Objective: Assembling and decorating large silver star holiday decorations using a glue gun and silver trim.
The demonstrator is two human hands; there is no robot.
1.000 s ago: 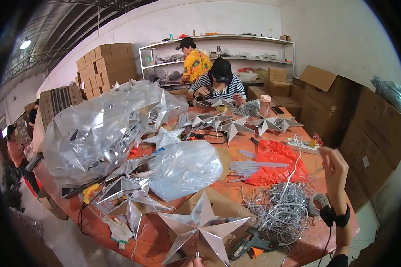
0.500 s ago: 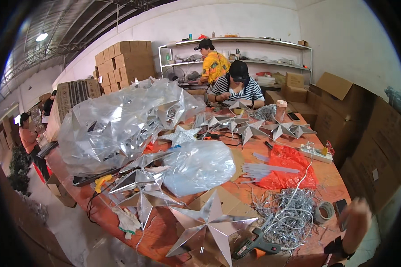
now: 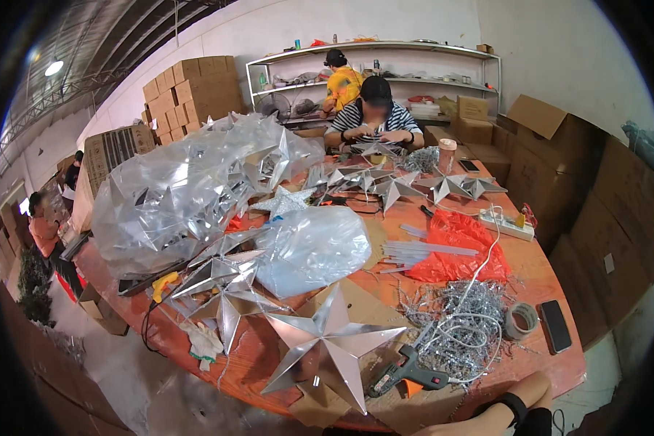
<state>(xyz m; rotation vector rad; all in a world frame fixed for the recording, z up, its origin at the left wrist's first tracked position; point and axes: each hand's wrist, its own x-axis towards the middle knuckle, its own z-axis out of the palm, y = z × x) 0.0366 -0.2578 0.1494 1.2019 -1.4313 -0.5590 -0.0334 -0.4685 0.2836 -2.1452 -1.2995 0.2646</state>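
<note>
The right hand point(image 3: 536, 390), black band point(image 3: 517, 409) at its wrist, hovers or rests near the table's point(image 3: 534, 269) edge, grip impossible to tell. A hot glue gun point(image 3: 413, 372) lies beside the large silver five-pointed star point(image 3: 327, 336) on cardboard point(image 3: 374, 309); farther back spreads tangled silver tinsel point(image 3: 461, 301).

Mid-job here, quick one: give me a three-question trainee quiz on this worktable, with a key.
1. True or false: in the picture, the large silver star lies to the right of the glue gun.
2. What lies between the silver tinsel and the smartphone?
3. Which colour is the plastic bag that the translucent glue sticks overlap? a) green b) red c) blue

Key: 1. False. 2. A tape roll. 3. b.
</note>
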